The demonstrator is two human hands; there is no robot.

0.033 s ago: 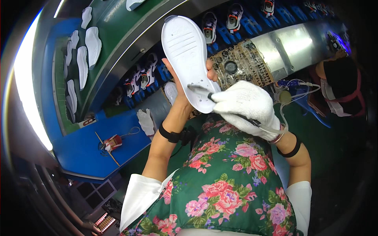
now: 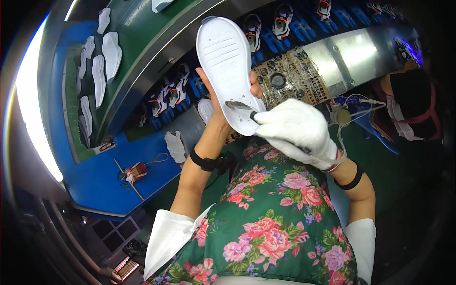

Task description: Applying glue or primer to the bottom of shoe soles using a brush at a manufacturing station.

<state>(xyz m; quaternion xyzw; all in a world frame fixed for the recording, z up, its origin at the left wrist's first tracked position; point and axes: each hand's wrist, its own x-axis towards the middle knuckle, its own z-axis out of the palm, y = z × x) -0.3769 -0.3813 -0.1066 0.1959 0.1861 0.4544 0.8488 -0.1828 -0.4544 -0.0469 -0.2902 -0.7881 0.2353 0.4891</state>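
Observation:
My bare left hand [image 2: 216, 105] grips a white shoe sole [image 2: 224, 59] from behind, its fingertips showing at the right edge. The sole is tilted, its hollow inner face toward me. My right hand [image 2: 299, 129], in a white knit glove, pinches a brush [image 2: 237, 105] with a dark handle. Its flat brownish bristles lie against the inside of the sole, at the end nearer me. A clear tube [image 2: 341, 142] runs beside the gloved wrist. Partly hidden behind my left forearm is another white sole [image 2: 205, 110].
Several white soles [image 2: 112, 54] lie on a green belt at upper left. Shoes [image 2: 282, 23] stand on blue racks beyond a taped cardboard panel [image 2: 297, 78]. A blue table [image 2: 102, 178] at left bears a glove [image 2: 175, 146] and a stick-mounted bundle [image 2: 136, 172]. Another person [image 2: 411, 99] is at right.
The sole has shifted very slightly up and to the right. The bristles have moved a little across its inner face; both hands keep their hold.

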